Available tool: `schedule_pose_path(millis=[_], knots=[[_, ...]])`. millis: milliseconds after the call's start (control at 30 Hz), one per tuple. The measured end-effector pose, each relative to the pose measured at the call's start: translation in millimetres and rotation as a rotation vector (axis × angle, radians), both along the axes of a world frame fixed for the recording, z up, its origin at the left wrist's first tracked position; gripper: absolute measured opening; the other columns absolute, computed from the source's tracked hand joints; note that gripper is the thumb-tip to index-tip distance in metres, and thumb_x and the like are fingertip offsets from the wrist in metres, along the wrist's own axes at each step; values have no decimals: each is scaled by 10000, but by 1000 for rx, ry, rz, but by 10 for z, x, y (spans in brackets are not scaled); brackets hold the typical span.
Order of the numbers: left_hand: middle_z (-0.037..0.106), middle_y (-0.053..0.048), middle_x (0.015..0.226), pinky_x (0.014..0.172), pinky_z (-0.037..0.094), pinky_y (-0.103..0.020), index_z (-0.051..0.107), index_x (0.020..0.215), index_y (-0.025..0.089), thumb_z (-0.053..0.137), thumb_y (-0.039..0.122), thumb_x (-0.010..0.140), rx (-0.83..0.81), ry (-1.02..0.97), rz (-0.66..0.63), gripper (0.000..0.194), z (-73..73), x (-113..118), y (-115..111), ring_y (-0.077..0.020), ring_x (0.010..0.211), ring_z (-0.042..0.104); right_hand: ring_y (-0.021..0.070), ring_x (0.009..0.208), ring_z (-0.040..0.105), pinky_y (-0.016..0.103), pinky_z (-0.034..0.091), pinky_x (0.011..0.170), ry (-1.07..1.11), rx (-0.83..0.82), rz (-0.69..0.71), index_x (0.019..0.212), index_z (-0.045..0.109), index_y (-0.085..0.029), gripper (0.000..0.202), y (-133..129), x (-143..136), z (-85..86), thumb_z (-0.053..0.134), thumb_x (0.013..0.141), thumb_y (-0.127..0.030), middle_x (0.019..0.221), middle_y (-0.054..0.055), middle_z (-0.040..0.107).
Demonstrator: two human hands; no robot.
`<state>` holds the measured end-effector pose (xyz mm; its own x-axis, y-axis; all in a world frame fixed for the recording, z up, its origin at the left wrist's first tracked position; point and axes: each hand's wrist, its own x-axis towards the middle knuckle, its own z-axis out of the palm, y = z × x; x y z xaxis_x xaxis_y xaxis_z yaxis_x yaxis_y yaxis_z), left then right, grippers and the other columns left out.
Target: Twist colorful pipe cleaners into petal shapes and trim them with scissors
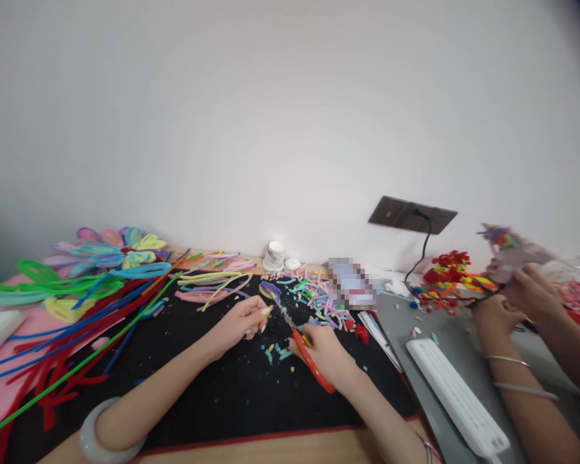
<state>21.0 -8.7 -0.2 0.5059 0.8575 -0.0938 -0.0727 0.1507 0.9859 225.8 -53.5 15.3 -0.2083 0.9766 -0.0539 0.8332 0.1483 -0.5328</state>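
Observation:
My left hand (245, 319) is closed over the black mat (198, 393), pinching a small yellow piece of pipe cleaner (269, 310) at the fingertips. My right hand (327, 353) grips scissors with orange-red handles (314, 364), the blades pointing up and left toward the pinched piece. Whether the blades touch it cannot be made out. Just beyond the blade tips lies a purple and yellow pipe cleaner loop (269, 290). Small teal clippings (278, 353) are scattered on the mat between the hands.
Cut pastel pieces (319, 299) heap behind my right hand, near a blurred-out phone (352, 283). A white cup (274, 256) stands by the wall. Long pipe cleaners (91, 328) spread at left. At right are a white power strip (457, 396) and another person's hands (517, 296).

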Motion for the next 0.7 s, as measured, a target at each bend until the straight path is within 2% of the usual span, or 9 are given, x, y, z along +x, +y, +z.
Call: schedule_pose_path(millis=[100, 200, 300, 433, 533, 600, 700], knots=[[528, 35, 658, 457, 249, -177, 461, 766, 167, 519, 438, 805, 29, 0, 23, 280, 19, -20, 2, -37, 439, 288, 115, 510, 442, 218, 247, 478, -86, 65, -130, 663, 525, -169, 314, 35, 155, 96, 512, 775, -463, 588, 16, 544], [561, 1, 744, 488, 299, -194, 547, 851, 151, 486, 473, 813, 30, 5, 50, 330, 35, -26, 0, -55, 486, 352, 148, 558, 501, 236, 226, 498, -275, 190, -281, 712, 540, -176, 290, 95, 347, 160, 503, 782, -455, 630, 43, 576], [578, -27, 826, 515, 323, -208, 595, 961, 141, 469, 493, 814, -22, 5, 70, 402, 14, -36, 5, -69, 532, 387, 171, 587, 528, 240, 229, 505, -387, 194, -324, 705, 529, -174, 233, 172, 522, 139, 546, 753, -402, 629, 53, 580], [566, -4, 752, 557, 343, -212, 604, 1076, 145, 524, 420, 803, 67, 112, 57, 396, -42, -73, 30, -86, 578, 429, 181, 643, 545, 243, 277, 538, -372, 171, -273, 669, 521, -165, 150, 226, 631, 125, 604, 704, -285, 681, 65, 593], [569, 0, 696, 566, 366, -222, 621, 1070, 132, 510, 400, 810, 174, 194, 41, 390, -46, -74, 38, -99, 577, 461, 179, 718, 552, 247, 327, 608, -208, 308, -271, 723, 532, -164, 126, 187, 506, 204, 521, 783, -276, 757, 67, 599], [592, -10, 712, 559, 384, -228, 627, 1047, 125, 514, 391, 803, 209, 219, 22, 378, -36, -56, 26, -106, 573, 487, 154, 696, 545, 239, 342, 627, -18, 317, -167, 768, 526, -175, 167, 142, 310, 249, 436, 847, -291, 743, 35, 595], [609, -10, 709, 560, 411, -235, 612, 998, 128, 535, 371, 789, 235, 209, -4, 330, -31, -33, 0, -111, 563, 514, 119, 571, 486, 216, 305, 534, 174, 158, 52, 735, 502, -187, 225, 118, -42, 210, 399, 875, -330, 624, -18, 539]])
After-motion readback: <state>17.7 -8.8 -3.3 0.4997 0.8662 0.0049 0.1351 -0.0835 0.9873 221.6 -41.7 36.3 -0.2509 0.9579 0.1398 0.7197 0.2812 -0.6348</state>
